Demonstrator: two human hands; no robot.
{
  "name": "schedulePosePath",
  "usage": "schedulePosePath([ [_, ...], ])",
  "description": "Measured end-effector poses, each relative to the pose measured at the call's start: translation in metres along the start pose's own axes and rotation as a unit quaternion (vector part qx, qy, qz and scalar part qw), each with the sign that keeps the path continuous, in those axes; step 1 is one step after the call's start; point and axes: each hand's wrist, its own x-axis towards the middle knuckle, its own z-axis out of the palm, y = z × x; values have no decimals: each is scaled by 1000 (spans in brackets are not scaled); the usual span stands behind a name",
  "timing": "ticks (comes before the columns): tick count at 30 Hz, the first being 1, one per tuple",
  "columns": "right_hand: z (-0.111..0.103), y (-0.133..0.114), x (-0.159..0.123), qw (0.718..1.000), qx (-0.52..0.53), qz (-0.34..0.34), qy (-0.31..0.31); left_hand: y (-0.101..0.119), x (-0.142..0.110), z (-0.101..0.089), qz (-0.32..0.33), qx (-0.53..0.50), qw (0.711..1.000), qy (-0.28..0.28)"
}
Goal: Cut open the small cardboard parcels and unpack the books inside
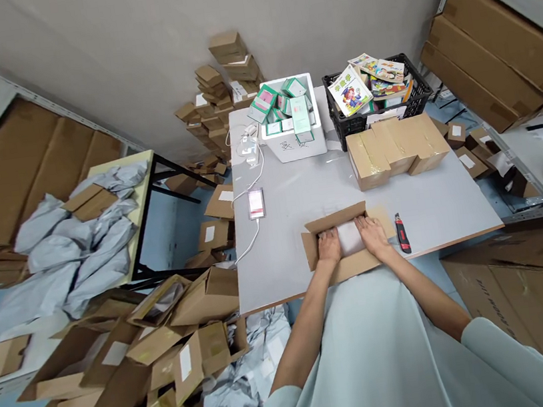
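An open cardboard box (354,267) stands at the front edge of the grey table, its flaps spread. Inside it lies a smooth white packet (350,238); its contents cannot be made out. My left hand (329,247) reaches into the box at the packet's left side. On the opposite side, my right hand (371,232) presses against the packet, so it is held between both hands. The fingertips of both hands are partly hidden down in the box. A red and black box cutter (402,235) rests on the table to the right of my right hand.
On the grey table (295,193) are a phone (256,203) on a cable, a white foam bin (296,151) of green boxes, a black crate (342,127) of books and several closed cartons (395,146). Cardboard boxes (193,363) pile up left; a large carton (521,290) stands right.
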Motion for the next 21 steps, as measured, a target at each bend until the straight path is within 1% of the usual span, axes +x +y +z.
schedulePosePath([
  [6,8,-2,5,1000,-21,-3,-4,5,3,1,-23,-27,999,2],
  [9,10,-3,6,1000,-28,0,-3,8,1,3,-40,-52,998,10],
  [12,11,-3,6,999,-34,1,-4,12,-2,11,-100,-83,991,25],
  [14,11,-3,6,999,-38,2,-7,13,0,18,-155,-107,982,30],
  [16,11,-2,5,999,-41,3,-12,12,4,23,-196,-134,971,29],
  [18,11,-2,4,999,-44,2,-16,10,10,26,-211,-161,964,31],
  [21,9,-2,4,999,-43,2,-21,5,16,27,-202,-195,959,51],
])
